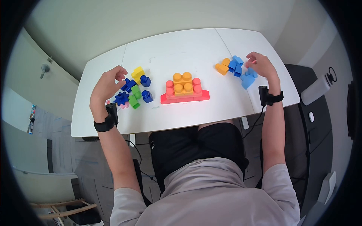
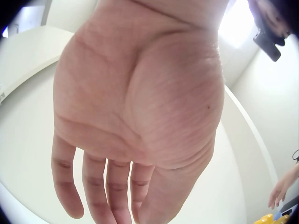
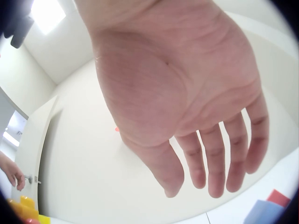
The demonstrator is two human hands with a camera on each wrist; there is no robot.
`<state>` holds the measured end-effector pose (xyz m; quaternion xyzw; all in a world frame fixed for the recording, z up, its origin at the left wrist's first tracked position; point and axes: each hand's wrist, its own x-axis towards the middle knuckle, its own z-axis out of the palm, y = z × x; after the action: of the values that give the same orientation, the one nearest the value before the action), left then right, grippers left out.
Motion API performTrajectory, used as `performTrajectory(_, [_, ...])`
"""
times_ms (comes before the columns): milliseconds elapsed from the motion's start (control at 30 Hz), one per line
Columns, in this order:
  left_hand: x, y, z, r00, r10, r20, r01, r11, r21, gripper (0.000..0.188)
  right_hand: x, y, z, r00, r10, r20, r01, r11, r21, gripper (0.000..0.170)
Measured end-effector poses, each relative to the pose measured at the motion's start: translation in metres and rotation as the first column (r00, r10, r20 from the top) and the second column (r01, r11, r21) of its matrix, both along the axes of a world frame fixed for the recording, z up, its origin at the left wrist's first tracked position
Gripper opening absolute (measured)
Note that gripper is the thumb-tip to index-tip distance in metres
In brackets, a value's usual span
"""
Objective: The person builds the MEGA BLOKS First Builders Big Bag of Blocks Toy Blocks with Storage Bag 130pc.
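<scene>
My left hand [image 1: 107, 83] hovers at the left of the white table, fingers relaxed, nothing in it. Close to its fingertips lie a yellow block [image 1: 138, 74] and several dark blue blocks [image 1: 129, 85], with green blocks [image 1: 134, 101] and a dark blue gear-shaped piece [image 1: 121, 98] nearer me. At the right, my right hand [image 1: 261, 64] hangs loosely curved and holds nothing; its palm [image 3: 177, 84] fills the right wrist view. Below its fingers are light blue blocks [image 1: 247, 80] and a partly hidden red block [image 3: 279, 198]. Between the hands stands a stacked structure of red and orange blocks [image 1: 183, 89].
Orange blocks [image 1: 222, 67] and medium blue blocks [image 1: 234, 68] lie left of my right hand. A pink piece [image 1: 124, 106] peeks out beneath the left pile. Beyond the table's right edge, a white bottle [image 1: 316, 90] stands on a dark cabinet [image 1: 320, 130].
</scene>
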<state>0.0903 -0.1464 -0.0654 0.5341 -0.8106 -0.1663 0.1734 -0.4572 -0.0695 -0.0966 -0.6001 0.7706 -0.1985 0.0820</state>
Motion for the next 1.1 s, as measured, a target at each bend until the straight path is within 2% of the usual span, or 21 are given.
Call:
performTrajectory(167, [-0.005, 0.004, 0.002, 1.000, 0.009, -0.001, -0.009, 1.000, 0.018, 0.029, 0.037, -0.012, -0.029, 0.993, 0.120, -0.019, -0.121, 0.993, -0.019, 0.035])
performTrajectory(233, [-0.004, 0.003, 0.002, 1.000, 0.008, -0.003, -0.008, 1.000, 0.022, 0.029, 0.055, -0.016, -0.048, 0.937, 0.265, -0.229, -0.292, 0.952, -0.093, 0.035])
performTrajectory(300, [-0.004, 0.001, 0.000, 0.999, -0.035, 0.036, 0.035, 0.999, 0.019, 0.026, 0.070, -0.018, -0.065, 0.934, 0.247, -0.260, -0.278, 0.956, -0.089, 0.033])
performTrajectory(467, [-0.008, 0.007, 0.004, 1.000, -0.012, 0.008, 0.011, 1.000, 0.028, 0.028, 0.080, -0.016, -0.071, 0.893, 0.240, -0.382, -0.289, 0.954, -0.077, 0.027])
performTrajectory(533, [-0.007, 0.006, 0.003, 1.000, -0.013, 0.009, 0.013, 1.000, 0.011, 0.028, 0.084, -0.016, -0.063, 0.913, 0.223, -0.341, -0.235, 0.972, 0.006, 0.022])
performTrajectory(667, [-0.008, 0.007, 0.004, 1.000, -0.013, 0.007, 0.013, 1.000, 0.009, 0.029, 0.094, -0.015, -0.059, 0.937, 0.206, -0.283, -0.212, 0.977, 0.009, 0.021])
performTrajectory(767, [-0.010, 0.008, 0.005, 1.000, -0.016, 0.004, 0.016, 1.000, 0.002, 0.029, 0.100, -0.014, -0.060, 0.951, 0.202, -0.235, -0.216, 0.976, -0.034, 0.025])
performTrajectory(867, [-0.008, 0.006, 0.004, 1.000, -0.009, 0.009, 0.009, 1.000, 0.003, 0.029, 0.110, -0.014, -0.058, 0.954, 0.170, -0.249, -0.170, 0.985, 0.019, 0.030])
performTrajectory(933, [-0.009, 0.006, 0.003, 1.000, -0.009, 0.011, 0.008, 1.000, 0.006, 0.029, 0.114, -0.010, -0.063, 0.943, 0.187, -0.277, -0.224, 0.968, -0.110, 0.030])
performTrajectory(1033, [-0.011, 0.008, 0.005, 0.999, 0.007, 0.031, -0.008, 1.000, 0.005, 0.030, 0.111, -0.013, -0.079, 0.918, 0.189, -0.349, -0.271, 0.940, -0.205, 0.033])
performTrajectory(1100, [-0.011, 0.007, 0.004, 0.999, -0.012, 0.036, 0.012, 1.000, -0.011, 0.029, 0.106, -0.018, -0.087, 0.921, 0.213, -0.327, -0.274, 0.950, -0.152, 0.035])
